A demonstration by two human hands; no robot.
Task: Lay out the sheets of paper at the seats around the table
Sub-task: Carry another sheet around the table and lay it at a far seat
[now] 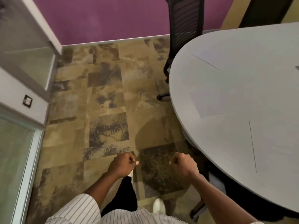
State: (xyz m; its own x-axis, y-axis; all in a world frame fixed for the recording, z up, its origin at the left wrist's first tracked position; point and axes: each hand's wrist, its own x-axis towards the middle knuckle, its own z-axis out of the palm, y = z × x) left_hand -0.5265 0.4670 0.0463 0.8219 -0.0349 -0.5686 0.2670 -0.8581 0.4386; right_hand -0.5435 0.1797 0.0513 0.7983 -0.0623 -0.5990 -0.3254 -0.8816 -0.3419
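Three sheets of paper lie flat on the table [242, 88]. One sheet [208, 61] is at the far end of the table, close to the black chair [184, 29]. A second sheet [208, 102] lies near the table's left edge. A third sheet [275, 143] lies at the near end of the table. They are white on a pale table, so their edges are hard to see.

Your left hand [123, 164] and right hand [182, 164] are both off the table, to its left, over the brown patchy floor [105, 102]. Both hands are curled into fists and hold nothing. Your striped sleeve [77, 207] and one white shoe [159, 206] show below your hands. The chair stands at the table's far end, in front of a purple wall [105, 16].
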